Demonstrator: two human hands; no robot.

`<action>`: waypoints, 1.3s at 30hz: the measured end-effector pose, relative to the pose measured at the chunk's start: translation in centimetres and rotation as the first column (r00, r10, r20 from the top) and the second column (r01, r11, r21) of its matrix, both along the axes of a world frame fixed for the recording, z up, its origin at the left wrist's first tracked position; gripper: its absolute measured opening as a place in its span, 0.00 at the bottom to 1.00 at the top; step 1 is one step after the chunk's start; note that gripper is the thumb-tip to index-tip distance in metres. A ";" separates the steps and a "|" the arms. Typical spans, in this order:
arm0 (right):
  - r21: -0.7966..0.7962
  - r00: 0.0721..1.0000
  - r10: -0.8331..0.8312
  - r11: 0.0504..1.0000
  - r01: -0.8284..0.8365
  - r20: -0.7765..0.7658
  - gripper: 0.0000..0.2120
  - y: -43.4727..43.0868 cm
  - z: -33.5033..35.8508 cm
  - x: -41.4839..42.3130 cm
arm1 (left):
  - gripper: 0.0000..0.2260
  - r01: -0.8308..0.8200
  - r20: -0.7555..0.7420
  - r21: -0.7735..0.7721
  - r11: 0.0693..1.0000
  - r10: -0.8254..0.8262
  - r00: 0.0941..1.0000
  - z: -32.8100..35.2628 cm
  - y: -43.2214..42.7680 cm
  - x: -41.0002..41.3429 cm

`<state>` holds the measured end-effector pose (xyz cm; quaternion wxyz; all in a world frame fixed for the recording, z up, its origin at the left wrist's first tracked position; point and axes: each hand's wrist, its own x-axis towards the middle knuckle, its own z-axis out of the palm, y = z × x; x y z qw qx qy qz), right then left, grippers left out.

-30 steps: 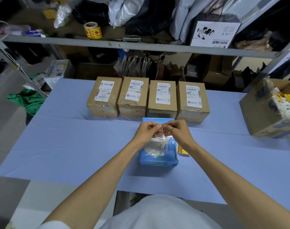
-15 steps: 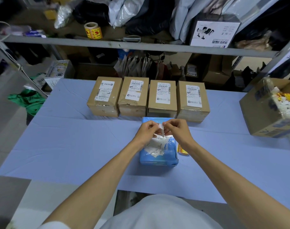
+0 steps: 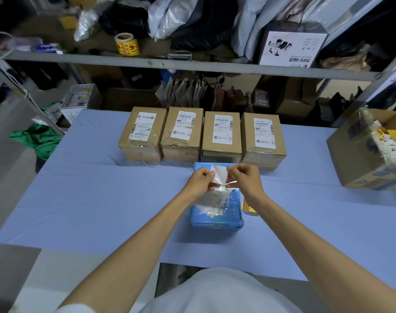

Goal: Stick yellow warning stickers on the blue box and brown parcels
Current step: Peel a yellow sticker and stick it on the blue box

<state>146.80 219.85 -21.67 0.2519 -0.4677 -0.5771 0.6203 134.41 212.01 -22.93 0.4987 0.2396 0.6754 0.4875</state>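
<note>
Now pinching a thin white-backed sticker (image 3: 218, 175) at its side edges between the fingertips of left hand (image 3: 200, 181) and right hand (image 3: 245, 179), just over the far end of the blue box (image 3: 215, 213). Probably feather-light, limp and tacky once peeled, so best gripped only at corners and kept taut. Beyond the grip, brown parcels (image 3: 222, 136) in a row

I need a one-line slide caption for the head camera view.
The left hand and right hand pinch a small white sheet over the blue box, with four brown parcels lined up behind.
</note>
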 end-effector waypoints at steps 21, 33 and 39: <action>0.024 0.976 -0.194 0.981 0.193 0.102 0.08 0.6 -0.5 0.2 | 0.12 -0.129 0.047 -0.122 0.984 0.135 0.990 0.3 -0.2 -0.5; 0.048 0.984 -0.139 0.990 0.134 0.115 0.07 -0.5 0.0 -0.8 | 0.12 -0.077 -0.164 -0.150 0.986 0.052 0.985 0.9 0.3 0.2; 0.078 0.977 -0.149 0.987 0.138 0.151 0.07 -0.7 -0.2 -0.9 | 0.07 -0.112 -0.243 -0.091 0.990 0.086 0.966 0.7 -0.1 0.9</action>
